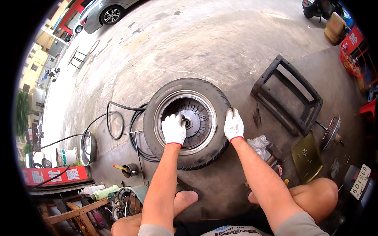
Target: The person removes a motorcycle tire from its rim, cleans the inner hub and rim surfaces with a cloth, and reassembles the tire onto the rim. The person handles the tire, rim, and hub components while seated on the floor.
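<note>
A motor scooter wheel with a black tire [187,160] and a grey metal rim [210,122] lies flat on the concrete before me, its finned hub [193,131] facing up. My left hand [173,129], in a white knit glove, is inside the rim at the hub's centre, fingers curled; what they hold, if anything, is hidden. My right hand [234,125], gloved likewise, grips the tire's right outer edge. A coiled black hose [114,120] lies left of the wheel, partly behind it.
A black metal frame [285,94] lies at right, with a yellow-green panel [307,156] below it. At left are a steel basin [88,151], a metal cup [130,170], a red sign board [55,176] and assorted tools [122,202]. A grey car [102,13] stands beyond.
</note>
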{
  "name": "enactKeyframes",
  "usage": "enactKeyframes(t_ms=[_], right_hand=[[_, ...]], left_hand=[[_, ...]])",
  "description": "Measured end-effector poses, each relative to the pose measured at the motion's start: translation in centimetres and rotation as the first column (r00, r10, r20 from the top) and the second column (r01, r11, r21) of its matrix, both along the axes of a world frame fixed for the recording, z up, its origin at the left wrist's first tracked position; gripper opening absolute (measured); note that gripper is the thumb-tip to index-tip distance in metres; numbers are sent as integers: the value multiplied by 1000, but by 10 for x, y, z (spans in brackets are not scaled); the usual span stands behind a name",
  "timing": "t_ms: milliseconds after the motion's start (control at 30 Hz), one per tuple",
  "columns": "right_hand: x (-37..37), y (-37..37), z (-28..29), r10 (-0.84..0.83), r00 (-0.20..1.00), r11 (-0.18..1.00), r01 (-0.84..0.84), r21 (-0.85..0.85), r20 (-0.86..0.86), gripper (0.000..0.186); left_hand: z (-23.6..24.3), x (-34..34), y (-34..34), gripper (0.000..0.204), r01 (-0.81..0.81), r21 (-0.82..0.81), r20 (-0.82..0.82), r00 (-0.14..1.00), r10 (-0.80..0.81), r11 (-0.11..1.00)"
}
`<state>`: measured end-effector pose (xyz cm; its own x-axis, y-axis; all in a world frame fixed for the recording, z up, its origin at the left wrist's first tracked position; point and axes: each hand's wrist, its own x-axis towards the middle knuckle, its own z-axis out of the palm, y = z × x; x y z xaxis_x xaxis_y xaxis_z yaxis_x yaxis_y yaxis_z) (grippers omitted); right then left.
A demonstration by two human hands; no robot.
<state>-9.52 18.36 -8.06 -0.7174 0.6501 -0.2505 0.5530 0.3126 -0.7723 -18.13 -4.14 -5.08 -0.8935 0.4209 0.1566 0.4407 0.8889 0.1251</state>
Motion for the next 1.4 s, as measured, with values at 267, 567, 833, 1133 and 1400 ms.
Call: enactKeyframes(t_ms=[267, 567, 833, 1133, 1400], right_hand=[[0, 3, -4, -16, 1000, 999, 16, -33, 6, 59], [0, 1, -1, -26, 1000, 999, 25, -35, -18, 59], [-1, -6, 4, -33, 999, 999, 33, 33, -5, 58], [-3, -7, -4, -35, 999, 998, 36, 49, -31, 56], [-3, 0, -12, -24, 996, 993, 33, 111, -81, 56]], left_hand=[[-9, -6, 4, 16, -15, -58, -13, 1000, 15, 998], [0, -4, -11, 15, -128, 317, 98, 990, 102, 940], [30, -9, -35, 22, -412, 592, 444, 884, 146, 692], [150, -95, -176, 80, -453, 402, 291, 887, 358, 796], [214, -44, -236, 45, -277, -123, 391, 869, 303, 953]])
